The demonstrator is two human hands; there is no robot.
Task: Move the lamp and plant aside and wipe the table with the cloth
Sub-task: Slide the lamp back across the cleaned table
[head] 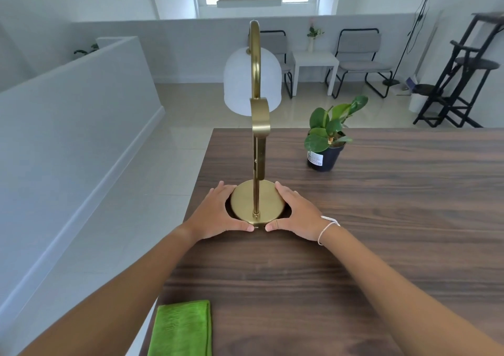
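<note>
Lamp (256, 137), brass with white shade, upright near table's (381, 219) left edge, cupped at round base by both hands: left hand (218, 214) at nine o'clock, right hand (294, 214) at three, fingers wrapped on rim, probably for steady sliding. Plant (326, 143) at two o'clock, untouched. Green cloth (181, 328) folded at seven o'clock, waiting.

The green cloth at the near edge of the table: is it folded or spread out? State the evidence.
Folded. The green cloth lies as a neat, narrow rectangle with straight edges on the table, untouched by either hand.
</note>
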